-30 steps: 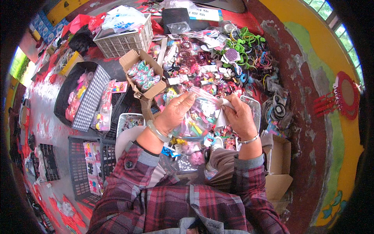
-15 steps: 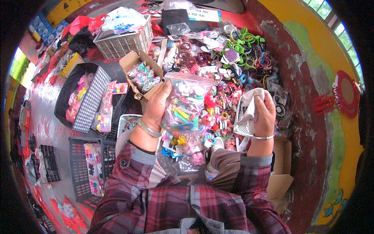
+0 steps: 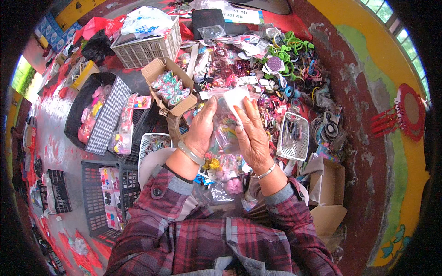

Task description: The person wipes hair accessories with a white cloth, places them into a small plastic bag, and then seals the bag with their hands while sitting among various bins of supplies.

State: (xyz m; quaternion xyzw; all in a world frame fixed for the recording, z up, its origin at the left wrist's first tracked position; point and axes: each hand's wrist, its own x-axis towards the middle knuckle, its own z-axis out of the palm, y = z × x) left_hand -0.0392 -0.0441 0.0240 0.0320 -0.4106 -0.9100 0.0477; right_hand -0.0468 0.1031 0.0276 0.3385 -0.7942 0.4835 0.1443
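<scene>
A clear zip bag of small colourful pieces is held up in front of me. My left hand grips its left edge, thumb uppermost. Against the bag's upper right, my right hand presses a folded white cloth under its fingers; whether it is cloth or soft paper is hard to tell. The fingers of that hand lie over the cloth and partly cover the bag. Behind and below the bag spreads a pile of colourful hair accessories.
A white plastic basket with small dark items stands to the right. An open cardboard box of wrapped packets sits left of the bag. Farther left are a houndstooth-patterned box and a black crate. A grey crate stands at the back.
My right hand has brought the white cloth from above the basket at the right over onto the bag. My left hand has shifted slightly right with the bag, which has turned.
</scene>
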